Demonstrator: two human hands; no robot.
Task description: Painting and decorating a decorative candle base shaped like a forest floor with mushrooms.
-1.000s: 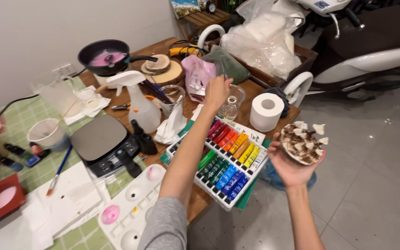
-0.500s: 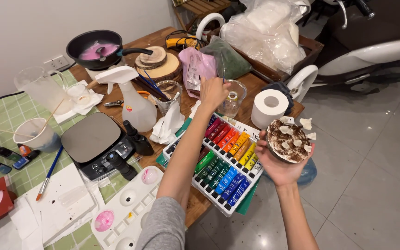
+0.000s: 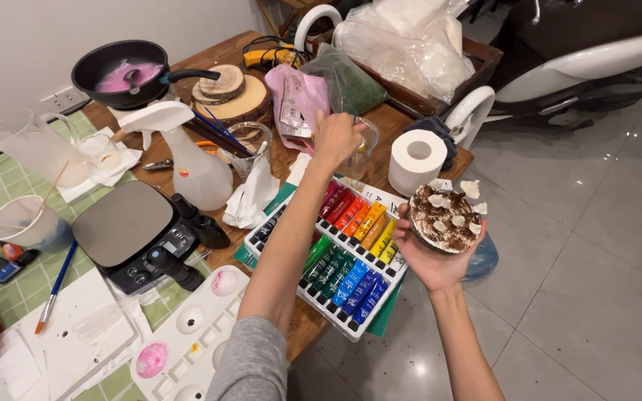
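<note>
Round brown dish [image 3: 443, 217] cupped in right hand [image 3: 432, 256]; left hand [image 3: 336, 137] grip closed on brush over cluttered wooden table [image 3: 403, 122], grey tiled floor [image 3: 596, 260]

- Bright, even indoor light from overhead; colours read true.
- Glare: pale sheen on floor tiles [image 3: 596, 245] at 3 to 5 o'clock, a small bright spot on them near 6.
- Shadows soft and short; the roll of paper [image 3: 417, 160] throws almost none.
- Focus sharp at centre; paint tubes [image 3: 339, 249] crisp.
- Wide lens bends the frame: table edge and wall [image 3: 31, 44] at 10 o'clock curve.
- Slight softness at the corners.
</note>
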